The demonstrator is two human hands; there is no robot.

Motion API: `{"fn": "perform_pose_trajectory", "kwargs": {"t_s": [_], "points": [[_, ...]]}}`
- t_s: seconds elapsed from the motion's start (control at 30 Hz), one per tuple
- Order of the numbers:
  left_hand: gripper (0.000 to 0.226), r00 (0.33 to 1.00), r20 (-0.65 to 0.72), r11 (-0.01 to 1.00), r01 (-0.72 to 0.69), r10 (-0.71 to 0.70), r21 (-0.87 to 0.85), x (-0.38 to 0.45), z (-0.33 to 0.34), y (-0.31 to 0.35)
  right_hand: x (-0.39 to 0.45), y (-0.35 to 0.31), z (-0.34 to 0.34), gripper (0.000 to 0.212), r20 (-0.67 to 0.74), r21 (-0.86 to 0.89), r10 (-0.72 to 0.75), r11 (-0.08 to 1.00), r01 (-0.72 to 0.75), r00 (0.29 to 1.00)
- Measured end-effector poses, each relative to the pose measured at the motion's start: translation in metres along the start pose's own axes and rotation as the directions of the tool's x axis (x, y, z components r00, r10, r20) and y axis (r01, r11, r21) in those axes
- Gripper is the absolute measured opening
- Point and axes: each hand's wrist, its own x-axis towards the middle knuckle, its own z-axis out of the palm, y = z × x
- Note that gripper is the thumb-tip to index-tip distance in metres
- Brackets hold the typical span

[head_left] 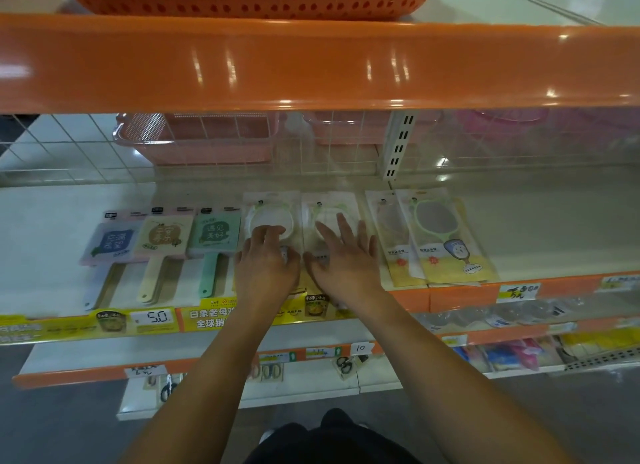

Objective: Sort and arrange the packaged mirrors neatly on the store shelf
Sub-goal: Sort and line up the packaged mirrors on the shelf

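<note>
Two hands: left hand (pixel 265 261) and right hand (pixel 341 255) press flat, fingers loose, gripping nothing.
Round mirror packs (pixel 271 217), frame middle: nudged straight, likely.

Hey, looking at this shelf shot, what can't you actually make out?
Head view only:
- Lower halves of the two middle mirror packs: hidden under the left hand and right hand.
- Small print on the right-hand packs: too small.
- Pink baskets behind the wire grid: blurred.
</note>
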Motion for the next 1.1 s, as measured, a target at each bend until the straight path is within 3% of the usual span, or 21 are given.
{"fn": "perform_pose_trajectory", "kwargs": {"t_s": [0.13, 0.53, 0.7, 0.87, 1.1], "points": [[0.044, 1.0, 0.0, 1.0, 0.004, -0.004, -0.01, -0.001, -0.001, 0.002, 0.005, -0.001, 0.006, 0.071, 0.077, -0.07, 0.016, 0.997, -0.01, 0.997], [0.047, 0.999, 0.037, 0.999, 0.03, -0.03, 0.012, 0.002, 0.001, 0.006, 0.018, -0.001, 0.005, 0.071, 0.073, -0.085, 0.055, 0.995, -0.049, 0.996], [0.037, 0.998, 0.068, 1.0, 0.009, -0.01, 0.009, 0.008, 0.011, 0.021, 0.015, 0.009, -0.012, 0.07, -0.043, 0.022, 0.076, 0.997, -0.075, 0.996], [0.04, 0.982, 0.187, 1.0, 0.015, -0.01, -0.024, 0.012, 0.03, 0.063, 0.013, 0.057, -0.038, 0.067, -0.143, 0.014, 0.208, 0.978, -0.208, 0.968], [0.04, 0.965, 0.245, 0.993, -0.077, 0.098, -0.092, 0.012, 0.054, 0.106, 0.011, 0.13, -0.061, 0.081, -0.091, -0.053, 0.443, 0.892, -0.449, 0.892]]}}
